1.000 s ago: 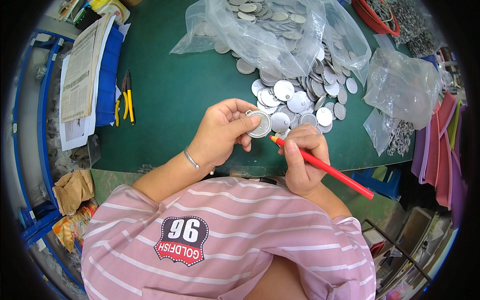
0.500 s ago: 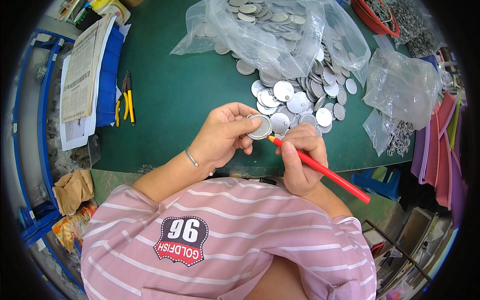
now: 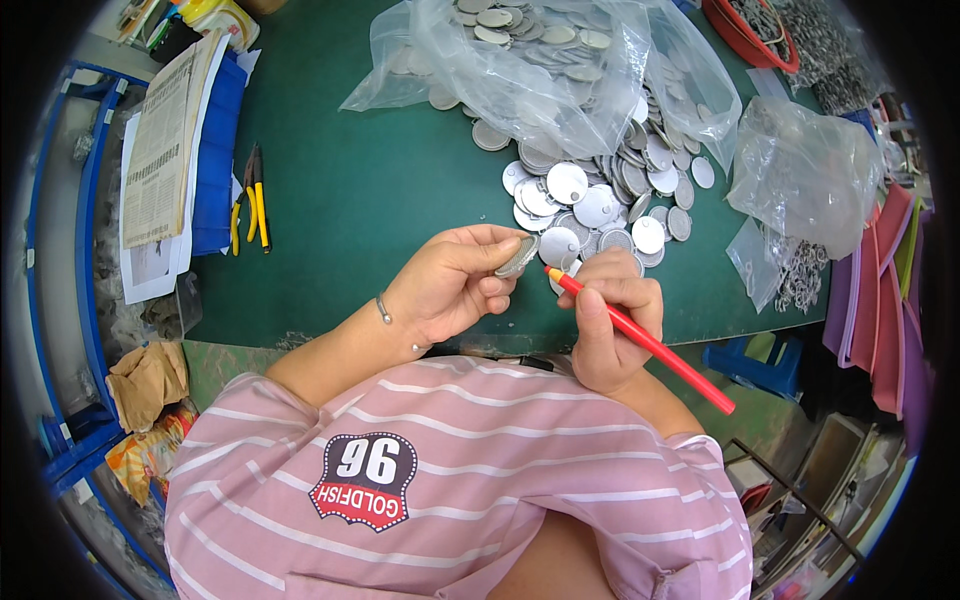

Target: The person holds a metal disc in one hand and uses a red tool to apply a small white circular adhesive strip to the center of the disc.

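A round grey metal disc (image 3: pixel 517 257) is pinched at its edge between the thumb and fingers of my left hand (image 3: pixel 455 280), tilted so that it shows narrow. My right hand (image 3: pixel 618 318) grips a red pencil (image 3: pixel 655 350) like a pen. The pencil's tip points at the disc from the right, a small gap apart from it. Just beyond my hands, a loose heap of similar silvery discs (image 3: pixel 597 206) covers the green table (image 3: pixel 330 150). More discs lie in and under a clear plastic bag (image 3: pixel 560 95) at the back.
Yellow-handled pliers (image 3: pixel 257 205) lie at the left, next to a blue bin (image 3: pixel 218 170) with papers and a newspaper (image 3: pixel 160 150) on it. At the right are a crumpled clear bag (image 3: pixel 800 175), small metal parts (image 3: pixel 800 275) and a red basket (image 3: pixel 712 20). A blue stool (image 3: pixel 750 368) stands below the table edge.
The disc has turned from nearly face-up to a steep tilt in my left hand. My right hand has drawn the pencil tip slightly right, away from the disc's edge.
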Available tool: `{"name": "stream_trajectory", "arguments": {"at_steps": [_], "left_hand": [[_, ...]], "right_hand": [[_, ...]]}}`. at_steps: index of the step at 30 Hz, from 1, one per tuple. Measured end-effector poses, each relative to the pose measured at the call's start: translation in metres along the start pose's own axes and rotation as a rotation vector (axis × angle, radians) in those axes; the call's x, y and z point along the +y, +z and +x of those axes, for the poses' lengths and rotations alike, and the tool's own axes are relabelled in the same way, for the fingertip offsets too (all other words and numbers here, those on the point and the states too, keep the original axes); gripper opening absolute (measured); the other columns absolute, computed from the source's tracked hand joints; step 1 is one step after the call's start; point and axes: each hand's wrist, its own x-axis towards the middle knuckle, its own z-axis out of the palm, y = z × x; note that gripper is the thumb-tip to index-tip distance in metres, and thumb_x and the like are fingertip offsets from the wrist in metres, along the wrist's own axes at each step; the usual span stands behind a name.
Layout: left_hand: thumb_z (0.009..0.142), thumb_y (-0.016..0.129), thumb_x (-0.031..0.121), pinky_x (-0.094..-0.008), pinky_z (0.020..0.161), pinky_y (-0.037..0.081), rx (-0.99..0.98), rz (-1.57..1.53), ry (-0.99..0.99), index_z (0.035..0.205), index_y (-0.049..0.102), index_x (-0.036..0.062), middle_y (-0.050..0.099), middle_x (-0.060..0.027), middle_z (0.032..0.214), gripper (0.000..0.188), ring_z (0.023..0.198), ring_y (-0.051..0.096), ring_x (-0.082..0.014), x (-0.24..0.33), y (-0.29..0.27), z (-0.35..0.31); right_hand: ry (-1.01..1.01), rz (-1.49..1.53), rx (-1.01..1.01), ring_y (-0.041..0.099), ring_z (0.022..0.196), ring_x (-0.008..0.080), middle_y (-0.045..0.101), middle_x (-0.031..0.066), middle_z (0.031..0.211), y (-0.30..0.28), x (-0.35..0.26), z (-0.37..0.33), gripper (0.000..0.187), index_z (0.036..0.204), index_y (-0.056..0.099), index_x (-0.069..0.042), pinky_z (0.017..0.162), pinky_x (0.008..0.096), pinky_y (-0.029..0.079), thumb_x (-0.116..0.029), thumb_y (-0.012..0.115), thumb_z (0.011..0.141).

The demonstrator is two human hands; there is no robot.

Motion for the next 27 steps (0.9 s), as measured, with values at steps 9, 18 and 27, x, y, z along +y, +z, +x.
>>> {"name": "stream_trajectory", "arguments": {"at_steps": [9,18,27], "left_hand": [[0.086,0.046,0.002,-0.0158,0.046,0.039,-0.130,-0.282,-0.172,0.110,0.047,-0.0077,0.052,-0.0071,0.076,0.025,0.054,0.044,-0.0049,-0.003,-0.008,0.006],[0.087,0.052,0.011,-0.0194,0.047,0.043,0.101,0.092,0.073,0.103,0.051,-0.0026,0.055,-0.0061,0.079,0.021,0.055,0.047,-0.0064,-0.001,0.005,0.002],[0.084,0.058,0.013,-0.0270,0.051,0.049,0.213,0.305,0.267,0.096,0.047,0.0006,0.057,-0.0078,0.077,0.020,0.054,0.052,-0.0107,-0.002,0.009,0.000]], "right_hand": [[-0.109,-0.066,-0.103,0.054,0.067,0.0209,0.060,0.0074,0.078,0.002,0.003,0.002,0.018,0.087,0.050,-0.004,0.067,0.0344,0.037,0.001,0.062,0.075],[-0.037,-0.072,0.000,0.051,0.065,0.0214,0.057,0.0098,0.074,0.004,0.003,0.000,0.015,0.085,0.050,-0.004,0.066,0.0338,0.037,0.002,0.060,0.075],[-0.010,-0.104,-0.059,0.050,0.063,0.0201,0.056,0.0077,0.071,0.001,-0.004,0.002,0.013,0.081,0.049,-0.004,0.068,0.0334,0.037,0.002,0.059,0.074]]}}
